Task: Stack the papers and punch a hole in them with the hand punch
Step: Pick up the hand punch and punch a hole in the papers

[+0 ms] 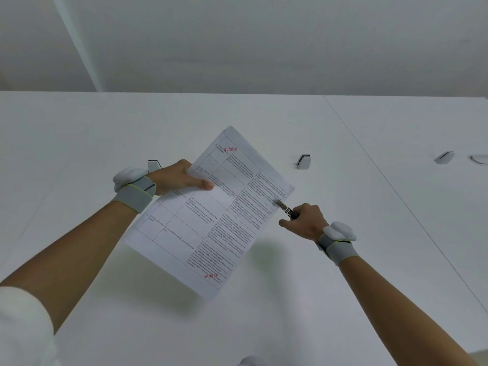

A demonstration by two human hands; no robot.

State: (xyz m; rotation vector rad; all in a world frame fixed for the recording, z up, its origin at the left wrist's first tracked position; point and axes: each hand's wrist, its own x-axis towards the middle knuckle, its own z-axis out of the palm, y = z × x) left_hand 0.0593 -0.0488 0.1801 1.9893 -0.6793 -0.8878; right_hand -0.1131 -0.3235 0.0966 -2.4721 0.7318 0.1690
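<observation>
The left hand [177, 178] pinches the papers [211, 210] by their left edge, thumb on top, holding them tilted above the white table [343, 286]. At their right edge, the right hand [306, 220] clenches the punch [284, 207], whose metal head sits on the margin.
</observation>
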